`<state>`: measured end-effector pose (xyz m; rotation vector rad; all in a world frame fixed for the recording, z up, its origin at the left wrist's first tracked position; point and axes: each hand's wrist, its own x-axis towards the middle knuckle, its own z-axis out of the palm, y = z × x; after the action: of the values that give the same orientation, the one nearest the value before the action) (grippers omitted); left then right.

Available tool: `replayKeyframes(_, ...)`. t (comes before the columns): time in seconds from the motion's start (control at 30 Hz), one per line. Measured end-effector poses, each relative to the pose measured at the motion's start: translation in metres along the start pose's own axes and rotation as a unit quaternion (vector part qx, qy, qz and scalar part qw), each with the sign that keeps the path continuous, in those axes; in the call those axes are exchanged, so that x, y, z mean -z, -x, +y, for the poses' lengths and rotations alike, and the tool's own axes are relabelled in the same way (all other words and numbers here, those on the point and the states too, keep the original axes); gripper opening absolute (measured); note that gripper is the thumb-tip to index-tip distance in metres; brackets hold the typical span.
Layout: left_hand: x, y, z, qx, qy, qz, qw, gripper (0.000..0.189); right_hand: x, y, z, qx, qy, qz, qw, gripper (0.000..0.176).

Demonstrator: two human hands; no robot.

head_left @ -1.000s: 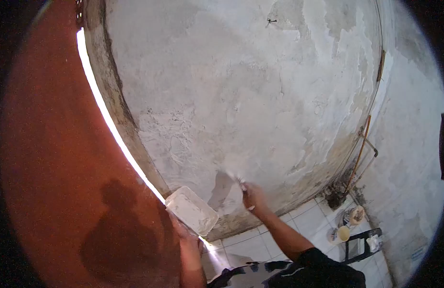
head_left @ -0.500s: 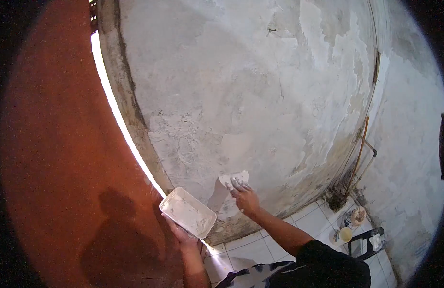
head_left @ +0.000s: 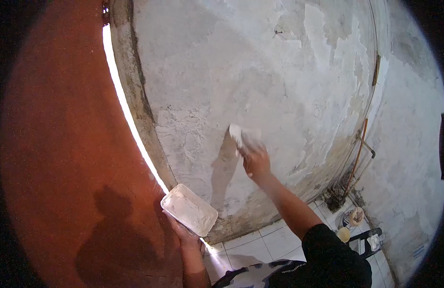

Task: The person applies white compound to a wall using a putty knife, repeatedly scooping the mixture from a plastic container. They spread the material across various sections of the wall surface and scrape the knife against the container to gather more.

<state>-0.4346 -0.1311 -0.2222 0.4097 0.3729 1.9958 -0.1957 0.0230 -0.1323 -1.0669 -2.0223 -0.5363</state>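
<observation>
Low at the wall's left edge, my left hand (head_left: 180, 230) is closed around the lower side of a shallow rectangular plastic tray (head_left: 214, 221). Pale putty (head_left: 188, 207) coats the inside of the tray. My right hand (head_left: 255, 158) grips a white flat putty spreader (head_left: 235, 133), its fingers blurred by motion. The spreader lies against the grey plastered wall (head_left: 207, 62), and how much of its edge touches is hard to see. Rough, patchy plaster (head_left: 183, 129) shows left of it, with the arm's shadow falling below.
A reddish-brown surface (head_left: 59, 120) fills the left, beyond a bright gap. White floor tiles (head_left: 274, 240) run along the wall's foot. At lower right are a tub (head_left: 352, 218), a yellowish cup (head_left: 343, 234) and a black stool-like object (head_left: 373, 242). A pipe (head_left: 358, 153) stands in the corner.
My right hand has moved up the wall with the spreader and turned it more upright. My left hand and the tray stay nearly in place. The view has shifted slightly.
</observation>
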Motion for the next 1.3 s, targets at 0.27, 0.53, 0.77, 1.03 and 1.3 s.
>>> replayKeyframes(0.27,0.005,-0.008,-0.009,-0.017,0.029,-0.043,0.999,0.063,-0.041,0.101,-0.023,0.048,-0.063,-0.157,0.984,0.042)
replayKeyframes(0.53,0.024,-0.021,0.012,0.016,0.056,-0.042,0.997,0.066,-0.015,0.053,0.034,-0.184,-0.210,0.115,0.953,0.041)
replayKeyframes(0.77,0.021,-0.017,0.017,-0.007,0.069,-0.058,0.996,0.062,-0.051,0.097,-0.014,-0.028,-0.071,-0.014,0.997,0.058)
replayKeyframes(1.03,0.001,-0.017,0.019,0.002,0.020,-0.018,1.000,0.063,0.024,0.029,-0.038,-0.089,-0.121,0.016,0.989,0.066)
replayKeyframes(1.3,-0.009,-0.014,0.040,-0.002,0.054,-0.054,0.997,0.063,-0.021,0.041,-0.048,0.058,-0.004,-0.022,0.998,0.049)
